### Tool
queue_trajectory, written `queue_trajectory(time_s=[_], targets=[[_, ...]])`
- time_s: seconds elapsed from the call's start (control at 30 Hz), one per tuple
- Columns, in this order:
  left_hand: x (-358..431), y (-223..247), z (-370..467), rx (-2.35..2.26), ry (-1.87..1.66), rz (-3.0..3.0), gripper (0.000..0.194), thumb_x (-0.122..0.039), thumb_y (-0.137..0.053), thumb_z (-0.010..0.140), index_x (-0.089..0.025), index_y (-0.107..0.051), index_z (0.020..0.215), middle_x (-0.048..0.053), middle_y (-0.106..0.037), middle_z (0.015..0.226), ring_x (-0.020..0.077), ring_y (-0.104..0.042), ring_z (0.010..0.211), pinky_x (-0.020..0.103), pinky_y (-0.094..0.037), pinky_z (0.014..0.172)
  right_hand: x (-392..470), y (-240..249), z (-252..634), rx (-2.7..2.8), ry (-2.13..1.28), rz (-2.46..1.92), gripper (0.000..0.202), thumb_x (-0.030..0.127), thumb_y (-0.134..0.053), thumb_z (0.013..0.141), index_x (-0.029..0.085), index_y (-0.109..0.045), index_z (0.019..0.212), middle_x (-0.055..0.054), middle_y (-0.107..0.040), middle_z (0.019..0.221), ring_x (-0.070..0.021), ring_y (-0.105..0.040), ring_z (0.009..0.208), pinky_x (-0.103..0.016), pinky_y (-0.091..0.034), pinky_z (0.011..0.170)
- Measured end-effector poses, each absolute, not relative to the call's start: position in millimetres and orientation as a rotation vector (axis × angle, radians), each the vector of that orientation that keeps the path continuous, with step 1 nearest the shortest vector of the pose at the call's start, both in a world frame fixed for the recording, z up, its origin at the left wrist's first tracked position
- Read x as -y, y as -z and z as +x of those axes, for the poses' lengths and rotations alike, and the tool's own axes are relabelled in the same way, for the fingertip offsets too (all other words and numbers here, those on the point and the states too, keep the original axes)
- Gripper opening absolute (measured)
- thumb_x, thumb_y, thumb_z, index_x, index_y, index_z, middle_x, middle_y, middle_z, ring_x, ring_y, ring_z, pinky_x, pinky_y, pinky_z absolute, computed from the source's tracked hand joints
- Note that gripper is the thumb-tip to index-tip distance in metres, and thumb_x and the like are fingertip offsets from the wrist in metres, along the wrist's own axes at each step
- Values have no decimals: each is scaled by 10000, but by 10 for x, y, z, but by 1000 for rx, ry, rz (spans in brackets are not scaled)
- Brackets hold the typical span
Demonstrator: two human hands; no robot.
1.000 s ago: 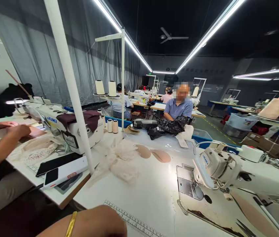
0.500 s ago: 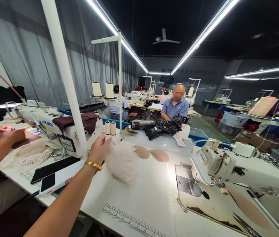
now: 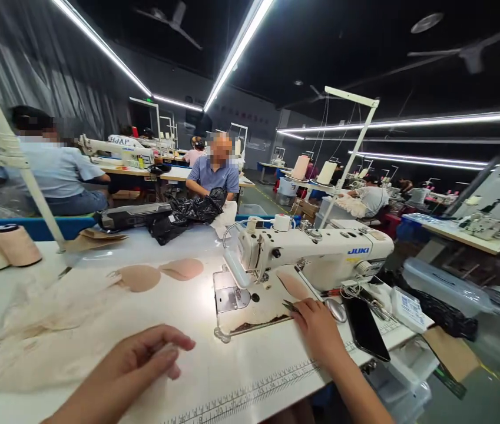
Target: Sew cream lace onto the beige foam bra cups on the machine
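My left hand [image 3: 143, 362] hovers over the front of the white table [image 3: 214, 377], with its fingers apart and nothing between them. Dark-bladed scissors [image 3: 290, 305] lie by the front of the sewing machine [image 3: 315, 253]. My right hand [image 3: 315, 327] is closed over them, hiding the handles; only the blade tips show. A heap of cream, sheer fabric [image 3: 55, 330] spreads on the table to the left. Beyond my left hand are two beige, rounded pads, a left one [image 3: 141, 278] and a right one [image 3: 190, 269]. Another beige piece [image 3: 294, 287] rests on the machine bed.
A black phone [image 3: 367, 327] lies right of my right hand. Thread cones [image 3: 17, 244] stand at the left. Black plastic bags [image 3: 188, 215] lie at the table's back, where a person in a blue shirt [image 3: 214, 175] sits. A ruler strip [image 3: 254, 391] runs along the front edge.
The view has swung right. My left hand has let go of the cream fabric, which now lies on the table. My right hand has come into view on the scissors.
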State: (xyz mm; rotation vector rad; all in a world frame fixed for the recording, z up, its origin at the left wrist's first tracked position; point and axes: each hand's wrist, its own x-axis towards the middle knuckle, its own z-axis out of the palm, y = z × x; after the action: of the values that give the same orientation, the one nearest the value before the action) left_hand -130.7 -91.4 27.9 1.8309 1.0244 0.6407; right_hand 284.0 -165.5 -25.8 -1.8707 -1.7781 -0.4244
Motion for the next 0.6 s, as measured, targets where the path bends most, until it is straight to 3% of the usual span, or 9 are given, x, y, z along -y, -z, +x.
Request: queue_trajectory(time_s=[0.07, 0.13, 0.2, 0.27, 0.37, 0.47, 0.6], targets=[[1026, -258, -1012, -889, -527, 1679, 458, -550, -690, 847, -268, -687, 1208, 81, -751, 1165, 221, -713, 781, 442, -595, 849, 1642, 323, 2869, 1777, 386, -1839, 438, 339, -279, 1098, 208, -621, 858, -162, -708, 855, -324, -659, 802, -465, -524, 707], [1070, -256, -819, -779, -484, 1572, 594, -464, -732, 795, -277, -591, 1340, 107, -704, 1271, 213, -710, 813, 456, -575, 875, 1688, 327, 2719, 1785, 252, -1790, 424, 357, -226, 1117, 222, -574, 914, -108, -696, 784, -271, -664, 704, -393, -529, 641], [1070, -246, -726, -706, -489, 1506, 718, -385, -741, 763, -292, -485, 1427, 119, -656, 1333, 202, -706, 841, 456, -558, 879, 1770, 262, 2450, 1817, -13, -1709, 309, 371, -274, 1131, 241, -538, 1037, -28, -686, 737, -210, -657, 612, -310, -515, 574], [1059, -232, -693, -676, -504, 1457, 802, -334, -741, 740, -298, -408, 1470, 122, -616, 1363, 181, -705, 827, 452, -541, 889, 1835, 170, 2132, 1907, -194, -1566, 172, 381, -399, 1114, 260, -518, 1142, -8, -706, 807, -196, -684, 669, -285, -521, 606], [1062, -221, -654, -679, -494, 1407, 888, -299, -740, 712, -302, -343, 1506, 115, -579, 1363, 153, -707, 778, 439, -522, 888, 1806, 81, 1697, 2092, 84, -1386, 113, 337, -499, 1078, 260, -574, 1043, -29, -707, 846, -220, -675, 723, -309, -476, 640], [1098, -227, -590, -662, -488, 1402, 933, -295, -747, 704, -306, -320, 1533, 98, -578, 1347, 144, -708, 772, 413, -510, 891, 1683, 67, 1400, 2129, 419, -1337, 225, 279, -449, 1090, 251, -614, 940, -20, -658, 726, -207, -603, 615, -322, -376, 599], [1096, -378, -704, -715, -398, 1473, 956, -291, -709, 714, -298, -300, 1577, 63, -633, 1269, 142, -703, 729, 368, -526, 854, 1635, 35, 1326, 2092, 511, -1240, 308, 235, -418, 1096, 242, -582, 836, 9, -587, 661, -176, -520, 554, -319, -315, 569]])
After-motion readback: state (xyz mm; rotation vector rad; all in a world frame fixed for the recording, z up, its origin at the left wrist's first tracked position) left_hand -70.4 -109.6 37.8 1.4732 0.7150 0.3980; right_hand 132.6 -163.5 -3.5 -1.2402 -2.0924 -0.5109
